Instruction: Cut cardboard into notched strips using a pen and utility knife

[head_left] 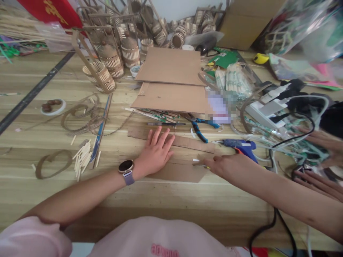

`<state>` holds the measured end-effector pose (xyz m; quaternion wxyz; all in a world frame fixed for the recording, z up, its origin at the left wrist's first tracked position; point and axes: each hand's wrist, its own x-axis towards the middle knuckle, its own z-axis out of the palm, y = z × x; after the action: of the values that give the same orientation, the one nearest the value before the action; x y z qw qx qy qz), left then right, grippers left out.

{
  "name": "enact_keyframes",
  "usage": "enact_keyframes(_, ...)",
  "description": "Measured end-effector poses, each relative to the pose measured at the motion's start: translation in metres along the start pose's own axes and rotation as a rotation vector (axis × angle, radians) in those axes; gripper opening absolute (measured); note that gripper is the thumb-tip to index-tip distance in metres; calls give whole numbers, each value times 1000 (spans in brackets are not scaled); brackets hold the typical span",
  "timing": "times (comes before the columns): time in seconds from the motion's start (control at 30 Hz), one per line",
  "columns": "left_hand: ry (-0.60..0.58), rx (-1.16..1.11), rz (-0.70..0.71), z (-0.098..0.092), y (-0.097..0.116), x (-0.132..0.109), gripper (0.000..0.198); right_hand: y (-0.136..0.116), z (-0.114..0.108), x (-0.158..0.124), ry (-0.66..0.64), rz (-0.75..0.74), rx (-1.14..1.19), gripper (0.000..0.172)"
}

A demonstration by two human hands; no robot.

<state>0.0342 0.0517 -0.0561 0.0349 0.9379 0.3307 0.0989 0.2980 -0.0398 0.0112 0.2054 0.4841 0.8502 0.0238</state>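
Observation:
My left hand (158, 153), with a watch (126, 166) on its wrist, lies flat with fingers spread. It rests across a cardboard strip (191, 144) and a wider cardboard piece (182, 173) nearer me. My right hand (223, 165) is closed at the right end of that wider piece. A bit of yellow shows at its fingertips, but what it grips is mostly hidden. Just above my left fingertips is a black pen (166, 124). Blue-handled pliers (198, 131) lie up and to the left of my right hand, and a blue glue gun (239, 144) sits right behind it.
Cardboard sheets (171, 94) lie ahead. Small slatted baskets (100, 76) stand at the back left. Short sticks (83, 159), a coiled strip (50, 164) and a white dish (53, 106) are at left. Cables surround a power strip (268, 110). Another person's hands (318, 184) are at the right edge.

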Motion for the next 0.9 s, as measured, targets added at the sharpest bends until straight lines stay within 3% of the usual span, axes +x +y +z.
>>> enact_keyframes(0.17, 36, 27, -3, -1, -4, -9, 53, -9, -11, 7, -108, -41, 29, 36)
enact_keyframes(0.5, 74, 75, -30, -4, -16, -25, 51, -20, -6, 20, -7, -53, 66, 21)
enact_keyframes(0.9, 60, 72, -31, -4, -15, -24, 51, -16, -13, 20, -25, -77, 32, 28)
